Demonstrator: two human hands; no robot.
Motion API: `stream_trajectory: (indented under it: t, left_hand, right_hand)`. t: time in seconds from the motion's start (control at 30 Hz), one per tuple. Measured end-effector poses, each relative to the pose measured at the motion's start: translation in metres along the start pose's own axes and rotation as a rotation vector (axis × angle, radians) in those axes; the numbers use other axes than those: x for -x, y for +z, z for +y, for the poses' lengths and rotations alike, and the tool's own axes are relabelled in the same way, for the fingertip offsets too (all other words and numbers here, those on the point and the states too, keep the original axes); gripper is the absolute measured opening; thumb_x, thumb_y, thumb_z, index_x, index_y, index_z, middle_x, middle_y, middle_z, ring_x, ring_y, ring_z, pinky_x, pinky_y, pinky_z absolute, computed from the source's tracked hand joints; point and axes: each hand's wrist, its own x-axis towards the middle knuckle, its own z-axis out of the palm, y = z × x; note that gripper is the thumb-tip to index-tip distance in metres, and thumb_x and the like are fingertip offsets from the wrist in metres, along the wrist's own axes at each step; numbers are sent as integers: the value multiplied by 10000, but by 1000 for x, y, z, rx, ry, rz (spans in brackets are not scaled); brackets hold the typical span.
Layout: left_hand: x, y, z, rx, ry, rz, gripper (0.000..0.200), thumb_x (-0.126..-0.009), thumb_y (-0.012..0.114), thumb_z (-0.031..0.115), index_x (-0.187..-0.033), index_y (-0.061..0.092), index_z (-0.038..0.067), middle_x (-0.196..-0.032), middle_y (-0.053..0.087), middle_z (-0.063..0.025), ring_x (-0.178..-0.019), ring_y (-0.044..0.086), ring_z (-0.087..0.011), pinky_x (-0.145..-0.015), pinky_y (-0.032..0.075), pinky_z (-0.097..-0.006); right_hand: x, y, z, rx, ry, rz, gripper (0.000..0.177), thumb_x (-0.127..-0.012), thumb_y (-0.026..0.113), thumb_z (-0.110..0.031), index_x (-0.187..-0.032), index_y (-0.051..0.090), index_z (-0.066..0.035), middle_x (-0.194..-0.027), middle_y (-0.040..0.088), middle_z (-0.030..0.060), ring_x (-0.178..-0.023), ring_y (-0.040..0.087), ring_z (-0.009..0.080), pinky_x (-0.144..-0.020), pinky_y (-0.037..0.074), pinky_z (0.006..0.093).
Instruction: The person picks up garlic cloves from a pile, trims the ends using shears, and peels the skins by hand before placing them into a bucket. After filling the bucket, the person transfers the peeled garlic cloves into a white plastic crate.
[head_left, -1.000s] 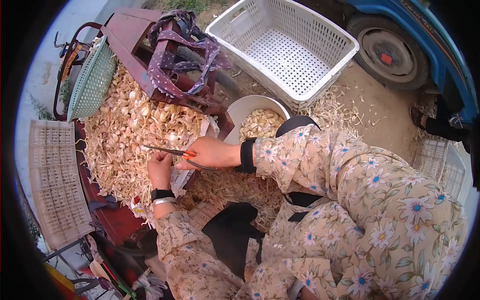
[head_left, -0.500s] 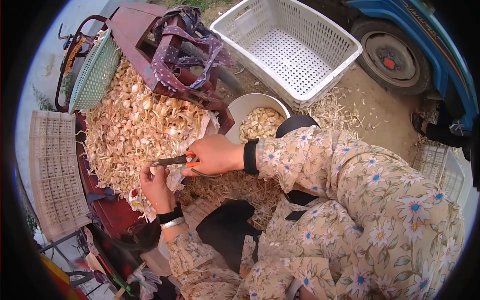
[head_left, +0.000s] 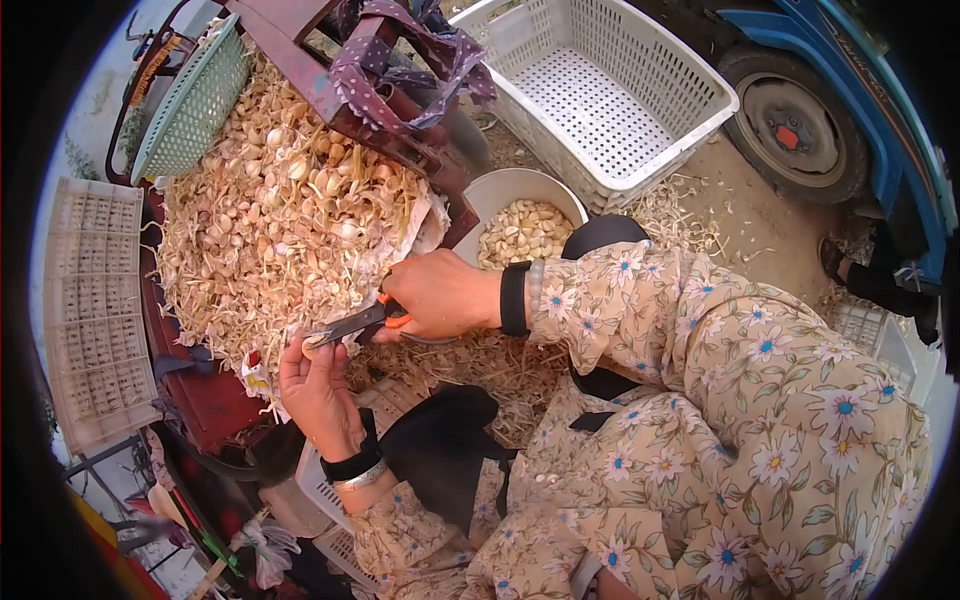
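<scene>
A pair of scissors [head_left: 357, 322] with orange handles is gripped in my right hand [head_left: 440, 293]. Their dark blades point left, with the tips touching a garlic clove [head_left: 312, 343]. My left hand [head_left: 322, 395] pinches that small pale clove between thumb and fingertips. Just beyond both hands lies a large heap of unpeeled garlic [head_left: 270, 215], with dry skins and stems mixed in. Past my right wrist stands a white bucket [head_left: 487, 193] partly filled with trimmed garlic cloves [head_left: 524, 233].
A white plastic crate [head_left: 640, 178] sits on the ground at the back. A green basket [head_left: 195, 105] leans at the heap's left, near a pale slatted crate [head_left: 95, 310]. A blue vehicle's wheel [head_left: 795, 125] is at the right. Garlic scraps [head_left: 480, 375] lie below my hands.
The view has shifted slightly. The scissor blades now show more open, with their tips at the clove, and my left hand is turned more upright.
</scene>
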Motion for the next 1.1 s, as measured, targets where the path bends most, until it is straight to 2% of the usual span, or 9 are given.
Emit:
stream_trajectory:
  t: [0.23,0.33,0.43,0.6,0.7,0.9,1.0,1.07,1.1]
  left_hand:
    - [8,-14,-6,101,14,-31,285,-807,564,-32,-1078,482,0,-997,568,-142,-840,599,-197,-693,528,-237]
    - [13,-19,-11,139,21,-61,262,-809,562,-29,-1055,484,16,-1025,565,-167,-850,604,-219,-696,529,-239]
    - [18,-19,-13,166,31,-70,232,-804,570,-30,-1008,476,29,-1029,564,-179,-839,609,-224,-693,529,-239]
    - [25,-23,-15,180,8,-82,204,-799,581,-26,-937,449,45,-1008,562,-176,-794,608,-210,-684,529,-239]
    - [30,-37,-15,168,12,-47,196,-801,583,-21,-920,444,50,-992,560,-166,-774,600,-197,-683,529,-234]
    - [61,-162,-26,-63,30,202,193,-811,594,26,-894,421,42,-892,536,-88,-792,557,-144,-735,514,-246]
    - [104,-243,-50,-295,-333,400,227,-801,526,-29,-998,430,31,-853,513,-67,-764,541,-144,-673,503,-266]
    - [135,-311,-79,-744,-707,375,432,-722,568,-53,-1140,464,-16,-925,558,-114,-773,575,-207,-600,498,-280]
    - [142,-305,-73,-1027,-904,351,386,-693,603,-53,-1074,554,-25,-952,580,-149,-763,588,-214,-614,494,-275]
  right_hand:
    - [2,6,-4,-72,-99,-24,513,-750,593,-510,-649,565,-8,-566,550,161,-574,557,355,-534,439,412]
    - [-6,12,-5,-272,-96,-3,538,-790,557,-512,-590,520,-14,-501,503,129,-484,518,291,-478,400,380]
    - [-8,6,-2,-483,128,-65,611,-798,510,-560,-521,508,-16,-448,460,135,-436,469,261,-466,378,367]
    - [-12,15,3,-583,169,-179,625,-760,465,-666,-588,486,-65,-509,428,24,-496,407,149,-481,336,301]
    - [-14,19,6,-569,157,-221,619,-813,445,-612,-619,531,-30,-553,495,54,-542,482,145,-519,400,292]
    - [-14,13,11,-658,238,-212,618,-803,455,-619,-665,587,-31,-610,576,51,-600,557,148,-569,443,275]
    - [-15,20,15,-674,209,-97,643,-749,474,-677,-544,511,-69,-528,485,18,-499,471,126,-495,389,260]
    - [-14,17,13,-701,223,-93,638,-748,481,-673,-547,513,-68,-529,491,27,-504,480,126,-493,388,263]
    - [-13,15,13,-715,230,-87,636,-748,484,-671,-548,515,-68,-529,494,31,-506,485,126,-492,387,264]
